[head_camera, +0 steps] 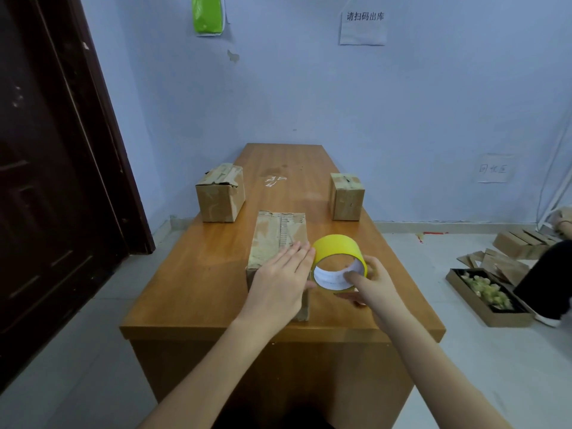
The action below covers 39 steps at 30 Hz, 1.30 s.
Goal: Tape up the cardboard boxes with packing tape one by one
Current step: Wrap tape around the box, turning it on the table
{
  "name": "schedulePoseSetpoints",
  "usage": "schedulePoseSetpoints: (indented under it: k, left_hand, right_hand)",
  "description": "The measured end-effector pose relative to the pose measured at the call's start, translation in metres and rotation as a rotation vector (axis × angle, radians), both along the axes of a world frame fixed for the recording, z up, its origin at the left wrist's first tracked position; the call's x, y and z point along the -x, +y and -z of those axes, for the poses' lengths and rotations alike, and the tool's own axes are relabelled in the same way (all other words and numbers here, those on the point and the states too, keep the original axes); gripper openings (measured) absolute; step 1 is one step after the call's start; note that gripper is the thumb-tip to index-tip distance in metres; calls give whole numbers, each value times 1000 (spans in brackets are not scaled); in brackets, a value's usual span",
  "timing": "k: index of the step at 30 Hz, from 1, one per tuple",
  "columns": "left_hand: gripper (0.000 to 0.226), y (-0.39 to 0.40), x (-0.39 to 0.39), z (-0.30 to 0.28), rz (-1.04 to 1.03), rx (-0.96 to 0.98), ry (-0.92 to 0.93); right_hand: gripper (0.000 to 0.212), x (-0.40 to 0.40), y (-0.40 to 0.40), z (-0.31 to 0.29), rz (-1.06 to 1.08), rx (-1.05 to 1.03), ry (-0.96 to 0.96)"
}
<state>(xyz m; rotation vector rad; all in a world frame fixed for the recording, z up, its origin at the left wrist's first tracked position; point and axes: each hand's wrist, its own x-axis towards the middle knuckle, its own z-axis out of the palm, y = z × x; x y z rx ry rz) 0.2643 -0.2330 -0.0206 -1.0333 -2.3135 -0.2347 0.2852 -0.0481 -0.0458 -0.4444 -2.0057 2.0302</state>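
Left hand [280, 281] flat, fingers straight, pressing top of near box [278, 239] at surface [198, 274] front. Right hand [373, 281] grips yellow tape [337, 258], finger through core, roll just right of box. Risks: box shifts if press slackens; tape wrinkles or runs off seam. Two boxes [220, 193] wait farther back.

Near end of the nearest cardboard box [280, 239] hidden beneath the flat left hand [280, 281], right hand [376, 284] fingers partly hidden behind the yellow tape roll [339, 261], seated person [548, 274] cut off at right edge, wall notice [493, 168] too faint to read.
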Motion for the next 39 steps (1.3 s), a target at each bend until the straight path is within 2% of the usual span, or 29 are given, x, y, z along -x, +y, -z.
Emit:
schedulePoseSetpoints:
  k: [6,9,12,17,20,23,28,32,34,37,39]
  left_hand:
    - [51,-2,0,7,46,-211,110]
    - [48,-4,1,9,54,-325,114]
    - [45,-6,1,12,53,-408,83]
    - [44,-10,-2,17,42,-524,13]
    - [45,-22,1,18,11,-631,-40]
    - [46,-28,3,17,60,-623,-87]
    - [48,-25,-1,22,115,-636,-253]
    - [52,-22,-3,25,64,-613,-315]
    - [52,-21,-3,24,-4,-548,-306]
    - [43,-20,-2,17,-139,-350,-152]
    - [50,-17,0,10,-148,-229,-96]
  right_hand:
    - [37,5,-27,4,-196,81,9]
    - [38,9,-29,-5,-170,34,43]
    - [43,9,-25,-13,-207,9,-28]
    - [40,10,-24,-20,-222,10,-5]
    - [26,9,-25,-21,-149,-77,41]
    - [26,4,-24,-31,-151,-247,87]
    - [11,4,-5,-55,-145,-663,132]
    - [7,10,-1,-65,-187,-753,42]
    - [6,11,-3,-67,-198,-789,-3]
    - [16,16,-10,-73,-242,-860,-26]
    - [17,20,-16,-78,-294,-902,-33]
